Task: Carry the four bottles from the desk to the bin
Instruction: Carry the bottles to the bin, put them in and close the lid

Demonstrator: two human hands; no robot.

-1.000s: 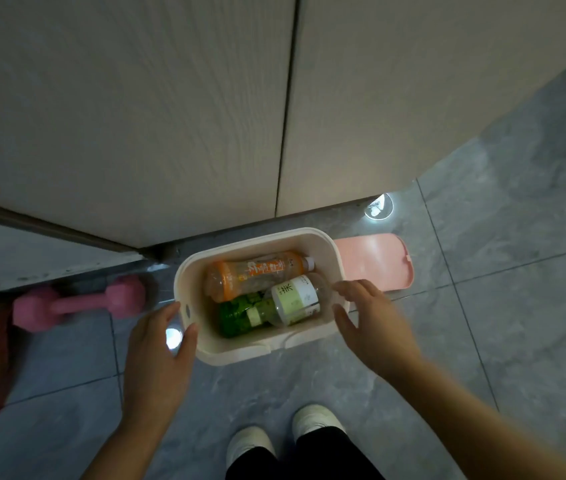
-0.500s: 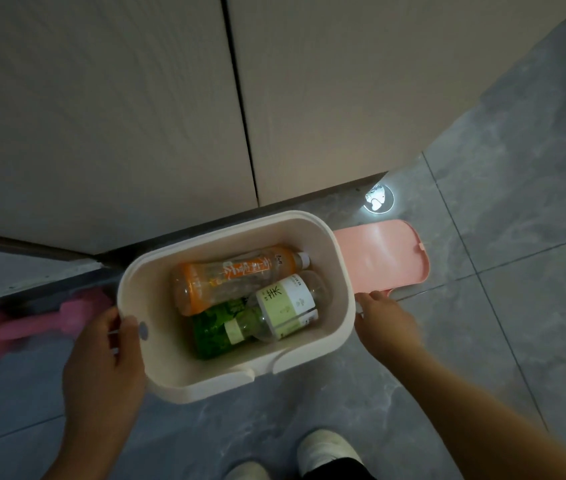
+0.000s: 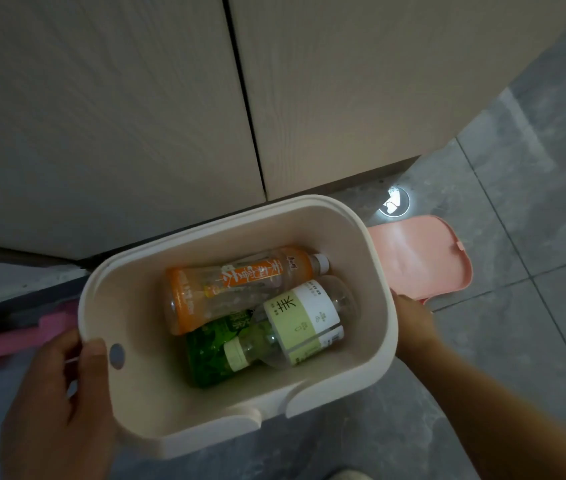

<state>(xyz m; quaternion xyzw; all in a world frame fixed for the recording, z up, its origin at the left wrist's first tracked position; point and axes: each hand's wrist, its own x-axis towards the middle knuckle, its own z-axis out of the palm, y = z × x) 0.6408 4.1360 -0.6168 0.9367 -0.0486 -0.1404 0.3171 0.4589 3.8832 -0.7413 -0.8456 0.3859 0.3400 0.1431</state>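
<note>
Right now I have both hands on the bin [image 3: 129, 306], one at each short end. My left hand [image 3: 56, 407] grips the left rim, thumb hooked over the edge just beside the small round hole [image 3: 117, 356] in the wall, fingers out of sight under the outside. My right hand [image 3: 413, 320] is at the right wall, mostly hidden behind the rim, so I cannot tell whether its fingers are curled round the rim or only pressed flat against it.

Three bottles lie on their sides on the bin's floor: the orange bottle [image 3: 240, 285] along the far wall, cap toward the right end; the pale bottle [image 3: 300, 323] across the middle, cap toward the near left; the green bottle [image 3: 214, 351] partly under both. A fourth does not show; it may be hidden beneath these, or not in yet.

My judgement is that the step is handling the bin itself. To do it well I would keep both ends level, because loose bottles will roll to the low end and shift the weight. I would firm up the right hand before taking any load. The pink lid [image 3: 420, 258] lies on the floor at the bin's right end, near the right hand, and a pink dumbbell [image 3: 14, 337] lies by the left end; I would keep clear of both.
</note>
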